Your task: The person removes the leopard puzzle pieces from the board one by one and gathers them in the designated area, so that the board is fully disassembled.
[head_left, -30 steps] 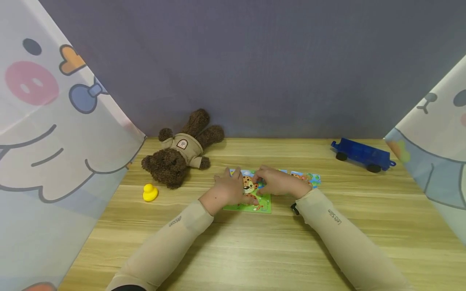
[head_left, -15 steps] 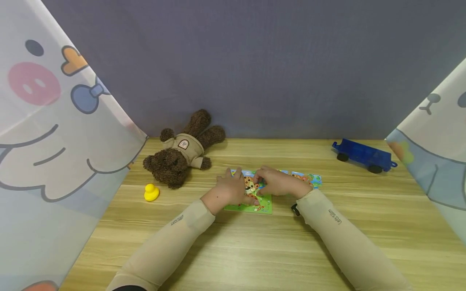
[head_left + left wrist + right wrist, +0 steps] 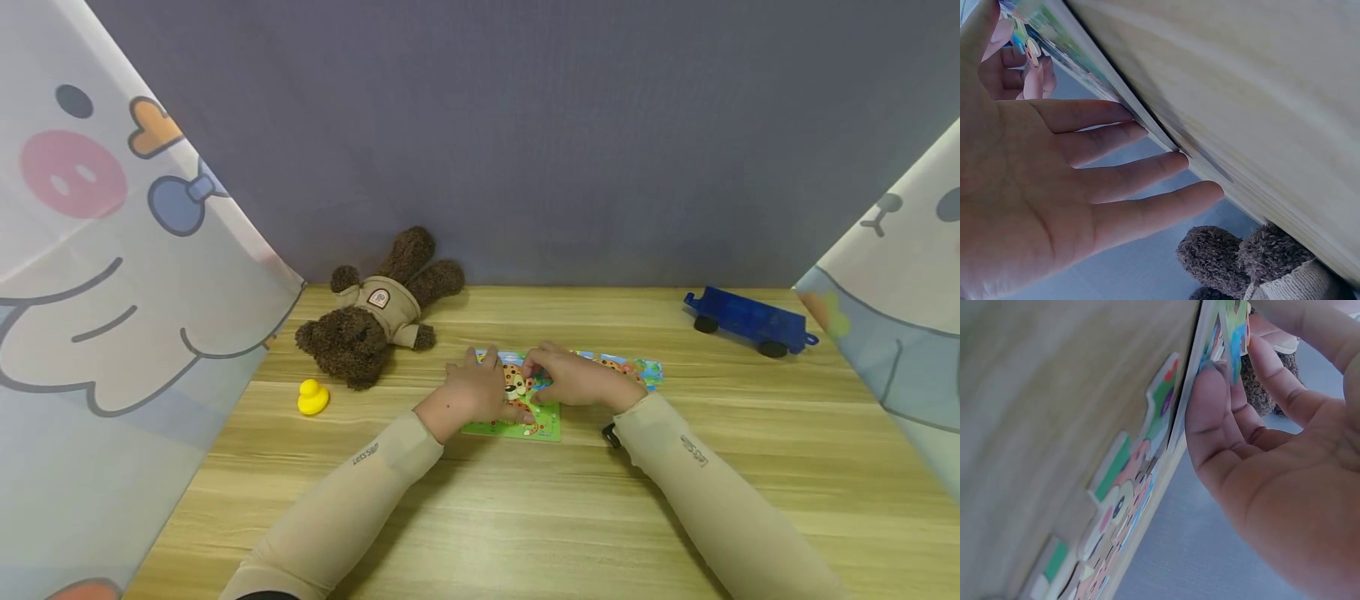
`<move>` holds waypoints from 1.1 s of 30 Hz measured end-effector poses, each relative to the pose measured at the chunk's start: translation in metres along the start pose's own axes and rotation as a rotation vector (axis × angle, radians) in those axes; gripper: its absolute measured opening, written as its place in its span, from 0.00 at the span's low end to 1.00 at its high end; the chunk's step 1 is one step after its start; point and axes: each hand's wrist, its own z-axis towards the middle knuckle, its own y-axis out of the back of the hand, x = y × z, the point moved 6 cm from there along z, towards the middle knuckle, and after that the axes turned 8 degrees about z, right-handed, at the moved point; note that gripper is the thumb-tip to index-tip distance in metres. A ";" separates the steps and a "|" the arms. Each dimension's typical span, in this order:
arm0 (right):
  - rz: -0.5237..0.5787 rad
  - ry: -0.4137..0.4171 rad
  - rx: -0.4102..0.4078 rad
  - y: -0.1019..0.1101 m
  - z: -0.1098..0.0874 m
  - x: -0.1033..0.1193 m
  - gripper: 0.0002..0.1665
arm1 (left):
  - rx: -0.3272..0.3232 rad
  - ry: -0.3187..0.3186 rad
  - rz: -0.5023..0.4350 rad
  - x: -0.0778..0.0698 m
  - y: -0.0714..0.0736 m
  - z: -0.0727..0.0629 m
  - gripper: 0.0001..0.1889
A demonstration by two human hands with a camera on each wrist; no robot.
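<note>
A flat puzzle board (image 3: 546, 425) with a spotted cartoon animal on green and blue lies mid-table. My left hand (image 3: 474, 393) lies over its left part, fingers spread and straight; in the left wrist view the fingertips (image 3: 1127, 114) touch the board's edge. From the right, my right hand (image 3: 573, 377) reaches over the board. Its thumb and fingers pinch a thin puzzle piece (image 3: 1235, 340) with green and blue print, held tilted up against the board's surface. The fingers hide part of that piece, and the hands cover much of the picture.
More puzzle pieces (image 3: 647, 372) lie right of the board, partly behind the right hand. A brown teddy bear (image 3: 386, 307) lies at the back left, near a yellow rubber duck (image 3: 312, 397). At the back right stands a blue toy wagon (image 3: 750, 319). Fabric walls enclose the table.
</note>
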 end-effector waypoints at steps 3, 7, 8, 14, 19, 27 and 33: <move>0.012 0.011 -0.002 0.001 -0.001 0.001 0.15 | -0.003 -0.001 0.002 0.000 0.000 0.000 0.62; 0.029 0.030 -0.003 0.002 -0.002 0.003 0.13 | -0.001 -0.004 0.010 0.000 0.000 0.000 0.62; 0.034 0.035 -0.004 0.002 -0.002 0.004 0.13 | 0.001 -0.005 0.009 0.000 0.000 0.000 0.62; 0.058 0.062 -0.005 0.002 -0.003 0.004 0.11 | 0.013 0.002 -0.011 0.000 -0.003 0.002 0.63; 0.085 0.068 -0.005 0.001 -0.004 0.003 0.09 | 0.020 0.010 -0.015 0.000 -0.004 0.003 0.64; 0.162 0.065 0.015 0.001 -0.002 0.000 0.06 | 0.008 0.006 -0.012 0.000 -0.005 0.003 0.64; 0.155 0.068 0.019 0.003 -0.003 0.000 0.08 | -0.002 -0.002 -0.008 0.000 -0.005 0.003 0.63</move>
